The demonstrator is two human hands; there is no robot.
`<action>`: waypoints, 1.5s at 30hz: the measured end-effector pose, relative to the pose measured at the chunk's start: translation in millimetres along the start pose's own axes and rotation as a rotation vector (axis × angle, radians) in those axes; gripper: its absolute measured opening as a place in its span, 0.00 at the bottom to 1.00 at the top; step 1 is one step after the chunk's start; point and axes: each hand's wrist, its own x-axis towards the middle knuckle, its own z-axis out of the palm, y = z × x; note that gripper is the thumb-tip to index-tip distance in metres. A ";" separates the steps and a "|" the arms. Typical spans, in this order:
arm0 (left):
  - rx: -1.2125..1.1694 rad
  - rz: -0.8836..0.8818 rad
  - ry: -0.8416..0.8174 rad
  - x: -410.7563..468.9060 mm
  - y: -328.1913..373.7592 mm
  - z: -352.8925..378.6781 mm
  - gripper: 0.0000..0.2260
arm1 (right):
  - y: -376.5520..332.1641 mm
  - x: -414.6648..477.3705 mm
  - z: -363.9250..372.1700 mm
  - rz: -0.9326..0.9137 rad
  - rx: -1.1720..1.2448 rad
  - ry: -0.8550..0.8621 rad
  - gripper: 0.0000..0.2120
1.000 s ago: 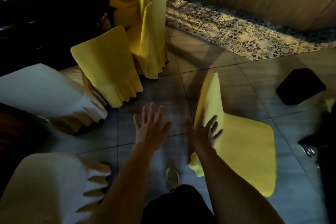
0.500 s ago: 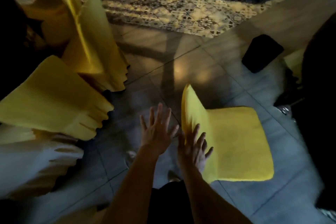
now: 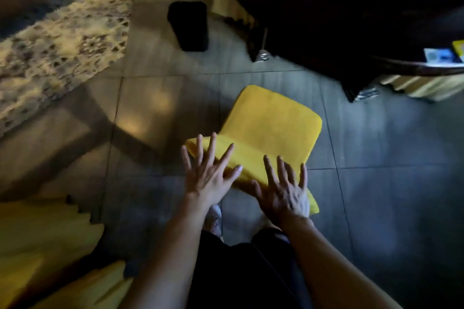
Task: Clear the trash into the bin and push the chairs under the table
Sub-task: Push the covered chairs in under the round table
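Two hands meet the chair (image 3: 273, 128) at the top of its back: the left hand (image 3: 206, 175) and the right hand (image 3: 283, 193) lie flat on the yellow cover (image 3: 251, 158), fingers (image 3: 213, 148) straight and spread wide, curled round nothing. The chair stands on the tiled floor (image 3: 376, 158) just in front of the person, its seat pointing toward the dark bench (image 3: 411, 68), which is near but apart. Under the soft cloth the frame is likely stiff and fairly heavy, and it should slide on smooth tile. The loose cover may slip under flat palms, so the firm top of the back, one hand toward each end, looks the best place to hold.
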 end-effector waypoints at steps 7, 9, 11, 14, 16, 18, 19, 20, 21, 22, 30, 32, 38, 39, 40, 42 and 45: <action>0.010 0.195 -0.082 16.1 -11.6 -3.1 0.34 | -36.9 -12.2 6.1 0.311 0.001 0.077 0.37; 0.002 0.231 -0.058 19.7 -13.9 -0.9 0.34 | -39.6 -7.2 5.3 0.365 -0.006 0.081 0.38; 0.007 0.257 -0.035 22.2 -15.3 3.6 0.36 | -40.5 -3.9 8.2 0.395 -0.002 0.086 0.38; -0.008 0.278 0.012 32.7 -12.3 8.2 0.36 | -41.2 -2.6 15.2 0.422 -0.023 0.121 0.37; -0.010 0.299 0.041 43.3 -6.9 10.1 0.34 | -39.6 -1.9 19.6 0.437 -0.022 0.145 0.37; -0.006 0.325 0.083 49.8 -3.9 13.4 0.33 | -38.4 -2.4 22.9 0.441 -0.011 0.169 0.38; -0.013 0.335 0.117 51.6 -3.5 15.7 0.33 | -37.9 -1.9 24.4 0.441 -0.014 0.194 0.38; -0.019 0.342 0.151 53.5 -3.5 17.9 0.33 | -37.6 -0.5 25.7 0.442 -0.023 0.219 0.38; -0.023 0.345 0.181 55.5 -4.2 20.2 0.33 | -37.1 0.9 27.1 0.442 -0.027 0.237 0.38; -0.025 0.347 0.200 57.2 -5.3 22.7 0.34 | -36.7 1.5 29.2 0.441 -0.030 0.249 0.38; -0.028 0.363 0.287 79.1 0.5 24.2 0.35 | -29.9 19.0 27.9 0.446 -0.024 0.308 0.39; -0.038 0.363 0.294 91.2 3.8 23.1 0.35 | -26.8 29.6 25.9 0.456 -0.026 0.323 0.39; -0.055 0.380 0.360 138.4 18.0 16.4 0.35 | -9.5 72.8 16.5 0.477 -0.029 0.360 0.39; -0.060 0.381 0.368 146.6 21.5 15.1 0.35 | -5.9 80.4 14.2 0.481 -0.025 0.367 0.39; -0.064 0.383 0.373 154.5 25.3 14.1 0.35 | -2.0 87.9 12.0 0.486 -0.022 0.373 0.39; -0.066 0.387 0.379 169.6 32.5 11.8 0.37 | 5.7 102.3 7.8 0.488 -0.022 0.380 0.38; -0.068 0.389 0.384 193.1 43.1 6.4 0.40 | 17.1 124.8 0.6 0.490 -0.030 0.380 0.37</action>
